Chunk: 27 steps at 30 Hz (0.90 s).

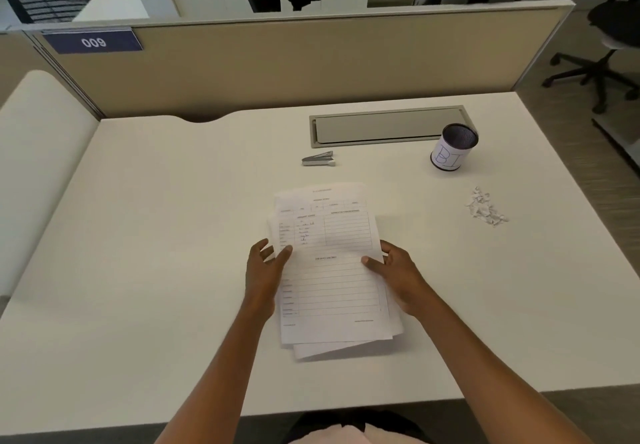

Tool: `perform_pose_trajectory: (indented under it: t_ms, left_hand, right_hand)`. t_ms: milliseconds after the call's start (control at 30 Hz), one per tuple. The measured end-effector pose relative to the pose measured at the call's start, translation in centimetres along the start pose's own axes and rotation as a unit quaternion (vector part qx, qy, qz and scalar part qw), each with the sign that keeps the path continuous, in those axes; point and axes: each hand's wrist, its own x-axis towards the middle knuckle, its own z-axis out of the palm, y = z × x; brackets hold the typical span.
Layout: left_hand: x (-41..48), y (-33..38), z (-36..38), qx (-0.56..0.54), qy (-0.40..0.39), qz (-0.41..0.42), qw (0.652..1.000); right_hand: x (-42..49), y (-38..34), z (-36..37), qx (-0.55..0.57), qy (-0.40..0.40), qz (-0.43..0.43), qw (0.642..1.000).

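Observation:
A loose stack of printed forms (329, 270) lies in the middle of the white desk (156, 235), its sheets fanned slightly out of line. My left hand (265, 270) holds the stack's left edge, thumb on the top sheet and fingers behind the edge. My right hand (398, 272) holds the right edge the same way, thumb on top. A grey stapler (318, 159) lies on the desk beyond the papers, apart from both hands.
A mesh cup (452, 147) with a paper label stands at the back right. A small heap of torn paper scraps (485, 208) lies to the right. A grey cable hatch (386, 126) sits near the beige partition (294, 62). Office chairs stand beyond and to the right.

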Motion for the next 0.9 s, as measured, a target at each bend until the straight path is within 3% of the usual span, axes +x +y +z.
perform_pose_trajectory:
  t_ms: [133,200,667,900]
  left_hand:
    - [0.4,3.1,-0.3,-0.087,-0.17,-0.022,0.981]
    - [0.3,4.6,-0.3,-0.088,-0.208,-0.002,0.974]
    - [-1.3,9.7,1.8,-0.088,-0.202,0.212,0.952]
    - [-1.0,8.5,1.7,-0.053,-0.219,0.2,0.954]
  right_hand:
    - [-0.3,-3.0,0.3,0.039,-0.028,-0.037,0.998]
    - [-0.3,-4.2,0.3,0.026,-0.017,-0.06,0.998]
    - [0.2,-6.5,1.0,0.022,0.08,-0.172,0.982]
    - [0.2,-5.0,0.6,0.017,0.067,-0.141,0.988]
